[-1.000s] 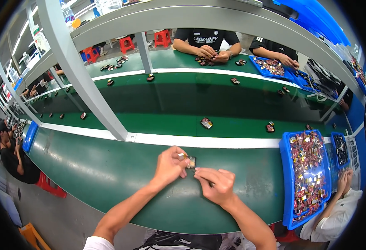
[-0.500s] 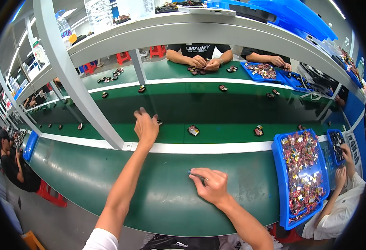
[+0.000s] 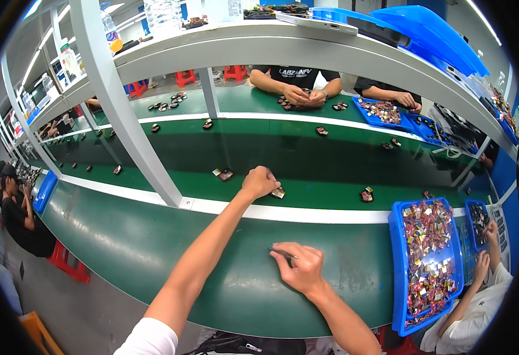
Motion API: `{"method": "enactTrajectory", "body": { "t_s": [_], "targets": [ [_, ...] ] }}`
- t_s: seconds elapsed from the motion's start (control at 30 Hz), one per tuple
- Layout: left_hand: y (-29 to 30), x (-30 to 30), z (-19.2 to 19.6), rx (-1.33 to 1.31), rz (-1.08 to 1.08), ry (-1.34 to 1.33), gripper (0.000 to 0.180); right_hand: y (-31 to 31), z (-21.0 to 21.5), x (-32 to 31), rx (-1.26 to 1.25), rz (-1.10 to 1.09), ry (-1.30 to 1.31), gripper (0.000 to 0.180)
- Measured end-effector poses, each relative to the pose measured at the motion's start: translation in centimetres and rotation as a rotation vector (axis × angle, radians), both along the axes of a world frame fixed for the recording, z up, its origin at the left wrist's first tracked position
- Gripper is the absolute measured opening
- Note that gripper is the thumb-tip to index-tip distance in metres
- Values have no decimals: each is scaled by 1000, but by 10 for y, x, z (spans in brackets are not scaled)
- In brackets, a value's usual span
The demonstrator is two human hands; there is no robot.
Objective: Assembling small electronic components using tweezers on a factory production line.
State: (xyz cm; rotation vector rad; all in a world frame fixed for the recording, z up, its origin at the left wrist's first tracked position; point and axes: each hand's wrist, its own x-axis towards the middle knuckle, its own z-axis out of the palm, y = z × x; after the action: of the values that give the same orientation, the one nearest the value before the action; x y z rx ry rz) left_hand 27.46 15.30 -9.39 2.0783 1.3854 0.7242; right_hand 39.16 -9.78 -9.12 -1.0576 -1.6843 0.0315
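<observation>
My left hand [image 3: 260, 182] reaches across the white rail to the green belt. Its fingers are closed at the edge of a small electronic part [image 3: 278, 193] in dark, reddish and pale yellow colours. Left of this hand, another such part [image 3: 226, 174] lies on the belt with a pale piece beside it. Above the near green worktop [image 3: 235, 278], my right hand [image 3: 302, 264] is closed around thin metal tweezers [image 3: 283, 252], whose tips point left.
A blue tray [image 3: 397, 266] full of small reddish parts stands at the right, beside a co-worker's hands [image 3: 484, 263]. A white rail [image 3: 306, 214] borders the belt, and a grey post [image 3: 129, 118] rises at left. Across the belt a person's hands [image 3: 306, 96] handle parts.
My left hand has moved right along the belt to another part, and its fingers have closed. A part with a pale piece now shows where it was. My right hand stays nearly still.
</observation>
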Motion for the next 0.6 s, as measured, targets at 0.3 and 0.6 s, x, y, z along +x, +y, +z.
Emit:
{"method": "enactTrajectory", "body": {
  "t_s": [0.3, 0.6],
  "targets": [
    [-105, -40, 12, -211, -48, -422, 15, -4, 2, 1, -54, 6, 108, 15],
    [-193, -73, 14, -527, -3, -690, 19, -3, 2, 1, -522, 147, 799, 11]
  ]
}}
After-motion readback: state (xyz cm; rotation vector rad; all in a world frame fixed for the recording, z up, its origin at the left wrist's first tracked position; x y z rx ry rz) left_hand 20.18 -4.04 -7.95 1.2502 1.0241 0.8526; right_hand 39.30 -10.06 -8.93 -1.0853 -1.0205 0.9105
